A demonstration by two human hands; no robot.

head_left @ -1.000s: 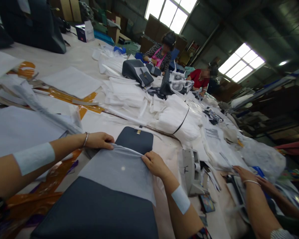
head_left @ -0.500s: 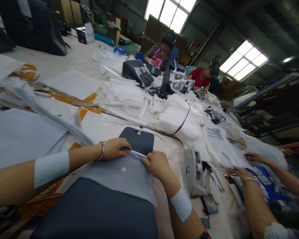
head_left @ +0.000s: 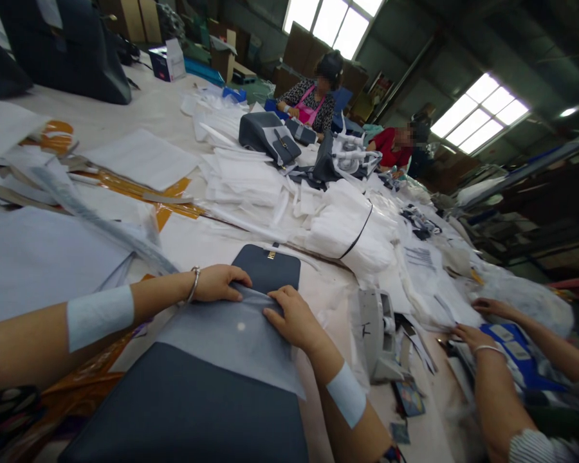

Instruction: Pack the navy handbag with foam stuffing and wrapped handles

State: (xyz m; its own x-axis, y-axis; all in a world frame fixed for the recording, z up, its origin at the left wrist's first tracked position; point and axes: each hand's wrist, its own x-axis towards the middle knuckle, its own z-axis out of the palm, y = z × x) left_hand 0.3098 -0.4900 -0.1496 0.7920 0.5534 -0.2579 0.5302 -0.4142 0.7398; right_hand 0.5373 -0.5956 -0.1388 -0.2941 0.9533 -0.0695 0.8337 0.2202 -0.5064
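Observation:
A dark blue handbag (head_left: pixel 188 411) lies on the table in front of me, its flap (head_left: pixel 258 267) with a small gold clasp pointing away. A thin translucent white sheet of tissue paper (head_left: pixel 226 337) is spread across the bag. At the sheet's far edge, by the flap, my left hand (head_left: pixel 219 283) pinches the left side between thumb and fingers. My right hand (head_left: pixel 294 318) has the same edge farther right, fingers bent over it. Between the two hands the edge runs fairly straight. The undersides of my fingers are hidden.
A grey tape dispenser (head_left: pixel 376 334) stands to the right. Beyond lie a banded white bundle (head_left: pixel 350 222), stacked white sheets (head_left: pixel 244 177) and more dark bags (head_left: pixel 267 138). At right, a co-worker's hands (head_left: pixel 482 337) handle items; two people sit across the table.
The rolled white edge between my hands has been laid flatter on the bag. My right hand has shifted slightly left and away from me; my left hand has barely moved.

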